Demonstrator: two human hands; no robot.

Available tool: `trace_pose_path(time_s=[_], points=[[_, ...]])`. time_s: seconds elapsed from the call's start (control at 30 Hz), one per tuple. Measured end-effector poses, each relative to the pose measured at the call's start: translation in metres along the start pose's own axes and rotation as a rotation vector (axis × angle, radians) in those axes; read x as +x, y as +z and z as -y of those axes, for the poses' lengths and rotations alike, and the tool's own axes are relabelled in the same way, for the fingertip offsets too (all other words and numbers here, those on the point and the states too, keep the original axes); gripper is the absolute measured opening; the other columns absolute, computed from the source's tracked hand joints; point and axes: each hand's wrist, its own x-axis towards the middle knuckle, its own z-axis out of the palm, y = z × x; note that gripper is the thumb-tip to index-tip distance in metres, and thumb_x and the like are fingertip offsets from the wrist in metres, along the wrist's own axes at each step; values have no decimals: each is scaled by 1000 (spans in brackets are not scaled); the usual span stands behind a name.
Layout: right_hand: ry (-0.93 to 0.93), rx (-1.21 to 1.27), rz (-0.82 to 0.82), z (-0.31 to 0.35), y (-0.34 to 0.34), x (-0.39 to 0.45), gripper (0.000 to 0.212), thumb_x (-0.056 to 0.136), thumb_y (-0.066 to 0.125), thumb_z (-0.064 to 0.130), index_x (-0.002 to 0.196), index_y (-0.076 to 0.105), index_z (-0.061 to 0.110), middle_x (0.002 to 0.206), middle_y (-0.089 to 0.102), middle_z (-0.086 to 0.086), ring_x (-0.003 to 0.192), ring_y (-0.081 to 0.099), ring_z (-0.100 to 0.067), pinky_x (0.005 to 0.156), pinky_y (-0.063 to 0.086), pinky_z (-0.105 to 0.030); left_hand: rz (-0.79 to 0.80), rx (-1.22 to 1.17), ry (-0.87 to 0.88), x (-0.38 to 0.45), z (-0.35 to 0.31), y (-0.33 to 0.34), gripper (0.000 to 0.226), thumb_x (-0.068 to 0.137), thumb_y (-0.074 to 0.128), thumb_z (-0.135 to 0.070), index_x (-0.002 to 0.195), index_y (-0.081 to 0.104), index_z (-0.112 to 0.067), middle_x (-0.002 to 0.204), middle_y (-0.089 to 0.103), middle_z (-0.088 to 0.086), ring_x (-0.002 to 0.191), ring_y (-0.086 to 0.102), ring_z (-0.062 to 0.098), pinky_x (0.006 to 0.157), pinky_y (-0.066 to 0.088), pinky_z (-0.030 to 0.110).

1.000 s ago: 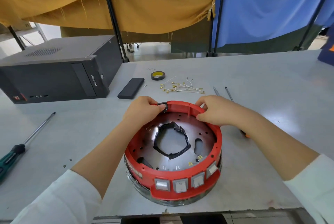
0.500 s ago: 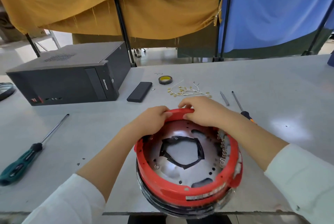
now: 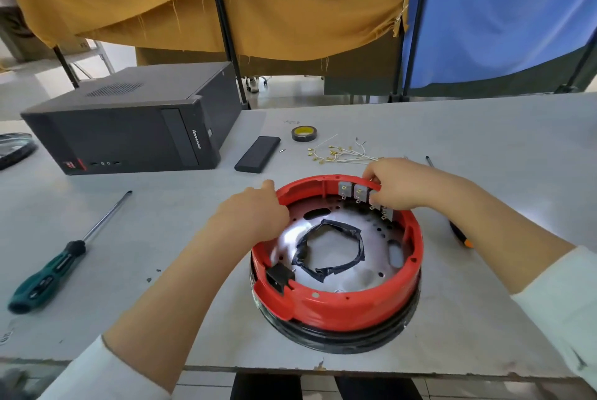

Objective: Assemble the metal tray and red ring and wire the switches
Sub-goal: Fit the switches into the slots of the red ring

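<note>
The red ring (image 3: 349, 306) sits around the metal tray (image 3: 365, 270), whose central hole is edged with black tape. The grey backs of several switches (image 3: 352, 191) line the ring's far inner wall. A black socket (image 3: 278, 276) is on the near left of the ring. My left hand (image 3: 255, 210) grips the ring's far-left rim. My right hand (image 3: 399, 184) grips the far-right rim over the switches. A bundle of white wires (image 3: 342, 154) with brass terminals lies on the table behind the ring.
A black computer case (image 3: 129, 128) stands at the left. Near it lie a black flat box (image 3: 257, 154) and a roll of tape (image 3: 303, 133). A green-handled screwdriver (image 3: 48, 273) lies at left; an orange-tipped screwdriver (image 3: 460, 236) lies at right.
The ring and tray have been turned about half a turn: the switches went from the near side to the far side. Both hands stayed on the far rim.
</note>
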Motion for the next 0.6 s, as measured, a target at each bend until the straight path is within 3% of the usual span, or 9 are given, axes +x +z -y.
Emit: trace_pose_path(time_s=[0.07,0.13,0.27,0.37,0.47,0.6], points=[[-23,6,-7,-1,2,5,35,89,52,9,123,56,8,123,59,-13,108,57,-30,91,49,-42,4,-35,148,5,-2,-5,57,97,41,-28,150,22,-24,150,33,9,132,42,32,102,39,40],[-52,48,-34,-4,7,12,42,91,52,11,133,50,15,132,54,-9,115,53,-28,94,46,-37,-33,-98,283,14,-7,-7,56,98,44,-27,150,25,-25,154,29,5,136,38,27,107,35,39],[-143,124,-98,-11,16,28,41,94,51,12,134,50,17,136,51,-8,123,46,-28,101,38,-39,-70,-215,399,37,-21,-6,47,99,45,-31,145,38,-24,148,42,3,133,41,22,104,31,28],[-176,195,-98,-18,16,42,47,94,53,13,140,46,20,143,46,-2,130,42,-22,106,32,-32,-34,-344,418,57,-24,-5,39,99,48,-32,138,48,-26,139,53,-4,123,50,13,97,34,21],[-204,305,-53,-22,13,59,50,93,58,13,138,48,29,144,46,8,127,44,-13,100,33,-23,49,-501,394,79,-22,-4,32,98,51,-35,129,55,-31,129,59,-12,110,53,4,90,32,16],[-263,501,122,-26,4,86,47,85,70,15,126,58,37,125,59,19,103,60,0,82,45,-10,123,-610,420,102,-14,5,26,100,48,-35,119,64,-29,120,64,-14,115,56,4,105,38,27]])
